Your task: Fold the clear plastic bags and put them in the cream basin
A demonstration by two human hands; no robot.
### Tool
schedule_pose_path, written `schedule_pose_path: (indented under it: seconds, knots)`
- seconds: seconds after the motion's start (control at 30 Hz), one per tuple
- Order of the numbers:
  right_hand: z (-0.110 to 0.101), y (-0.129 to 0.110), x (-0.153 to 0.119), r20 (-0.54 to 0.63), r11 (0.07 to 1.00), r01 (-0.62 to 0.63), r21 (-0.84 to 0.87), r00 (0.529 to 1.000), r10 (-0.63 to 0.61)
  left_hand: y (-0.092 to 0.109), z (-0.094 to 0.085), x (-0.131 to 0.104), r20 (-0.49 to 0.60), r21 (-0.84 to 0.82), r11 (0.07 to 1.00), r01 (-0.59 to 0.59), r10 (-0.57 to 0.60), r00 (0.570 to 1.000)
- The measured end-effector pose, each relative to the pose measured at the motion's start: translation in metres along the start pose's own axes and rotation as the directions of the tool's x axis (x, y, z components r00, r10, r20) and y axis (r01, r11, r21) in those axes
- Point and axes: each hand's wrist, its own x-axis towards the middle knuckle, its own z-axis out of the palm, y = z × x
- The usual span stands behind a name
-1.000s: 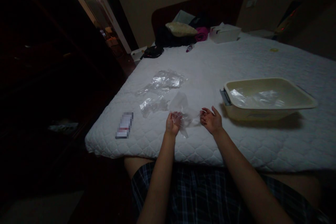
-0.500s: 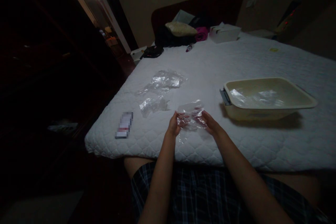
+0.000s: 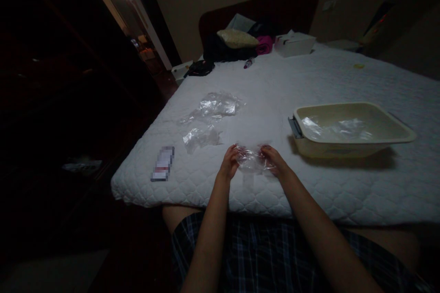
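Note:
A clear plastic bag point(image 3: 252, 159) is stretched between my two hands above the bed's near edge. My left hand point(image 3: 231, 161) grips its left side, fingers curled in. On the right side my right hand point(image 3: 273, 159) grips the same bag, its fingers partly seen through the shiny plastic. Two heaps of crumpled clear plastic lie on the white quilted bed: a larger one point(image 3: 218, 104) farther off and a smaller one point(image 3: 201, 138) nearer, left of my hands. The cream basin point(image 3: 347, 150) at the right has more clear plastic point(image 3: 338, 128) inside.
A phone-like flat object point(image 3: 162, 164), blurred out, lies at the bed's near left. Toward the headboard point(image 3: 292, 2) are a white box point(image 3: 294, 44), a beige pillow point(image 3: 237, 38), a pink roll point(image 3: 264, 45), a black bag point(image 3: 201, 68) and a small bottle point(image 3: 248, 63).
The bag between my hands has lost its raised upper part and looks lower and more bunched. My left hand's fingers have curled in more. The basin and heaps are unmoved.

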Motion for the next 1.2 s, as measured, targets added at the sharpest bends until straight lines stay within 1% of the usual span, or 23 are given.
schedule_pose_path:
  seconds: [0.1,0.2,0.33,0.5,0.6,0.83,1.0,1.1,1.2]
  knots:
    - [-0.001,0.000,0.000,-0.044,1.000,0.010,0.026,0.999,-0.009,0.000,0.000,0.000,-0.002,0.024,1.000,0.001,0.000,1.000]
    - [0.000,-0.001,-0.001,-0.010,0.999,-0.019,0.051,1.000,0.019,-0.001,0.000,0.000,-0.023,0.047,0.999,-0.008,0.009,1.000]
    - [0.000,-0.001,-0.004,0.034,0.996,-0.046,0.079,0.998,0.044,-0.002,-0.003,0.000,-0.011,0.101,0.995,-0.004,0.005,1.000]
    - [0.002,-0.003,-0.007,0.006,0.998,-0.040,0.058,0.999,0.039,-0.004,-0.004,-0.001,-0.028,0.119,0.993,0.010,-0.006,1.000]
    - [0.005,-0.005,-0.009,-0.002,0.999,-0.027,0.044,1.000,0.027,-0.003,-0.002,0.000,-0.020,0.098,0.995,-0.001,0.003,1.000]
    - [0.008,-0.010,-0.012,0.062,0.994,-0.077,0.081,0.995,0.072,-0.006,-0.002,0.004,-0.042,0.002,1.000,-0.015,0.015,0.999]
    - [0.005,-0.007,-0.012,0.017,0.999,-0.030,0.033,0.999,0.030,-0.007,-0.006,0.006,-0.075,-0.045,0.999,-0.027,0.024,0.997]
    - [0.003,-0.006,-0.011,0.016,1.000,-0.021,0.000,1.000,0.021,-0.006,-0.008,0.008,-0.107,-0.067,0.998,-0.014,0.006,0.994]
    - [0.004,-0.007,-0.011,0.031,0.999,-0.016,-0.033,0.999,0.017,-0.005,-0.009,0.011,-0.144,-0.120,0.993,0.020,-0.037,0.989]
